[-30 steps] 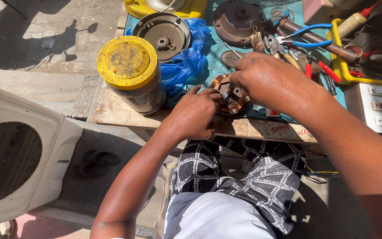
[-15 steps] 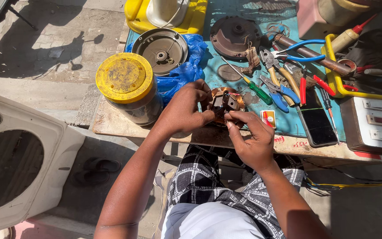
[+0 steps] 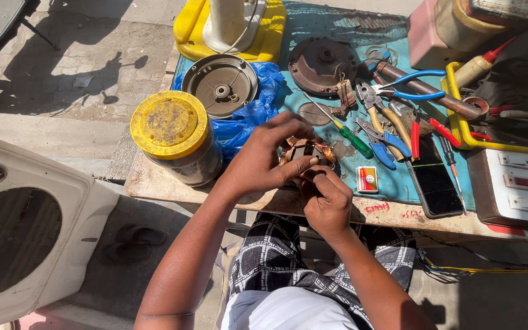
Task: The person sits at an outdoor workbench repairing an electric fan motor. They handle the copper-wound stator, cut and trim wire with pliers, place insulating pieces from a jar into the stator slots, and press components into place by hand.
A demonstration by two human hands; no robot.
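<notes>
A small motor stator with copper windings (image 3: pixel 308 151) sits at the near edge of the workbench, over the blue mat (image 3: pixel 331 36). My left hand (image 3: pixel 270 159) covers its left side and grips it. My right hand (image 3: pixel 325 198) is curled just below it, fingertips pinching at its lower edge. Most of the stator is hidden by both hands. A green-handled screwdriver (image 3: pixel 352 139) lies just to its right.
A jar with a yellow lid (image 3: pixel 171 129) stands left of my hands. Behind are two round metal motor covers (image 3: pixel 222 84) (image 3: pixel 322 63), a blue plastic bag (image 3: pixel 255 113), pliers (image 3: pixel 392 137), a phone (image 3: pixel 434 183), a small matchbox (image 3: pixel 368 179) and a switchboard (image 3: pixel 520 186).
My right hand came off the top of the stator, swung down to the near side and now pinches its lower edge. My left hand stays on the stator.
</notes>
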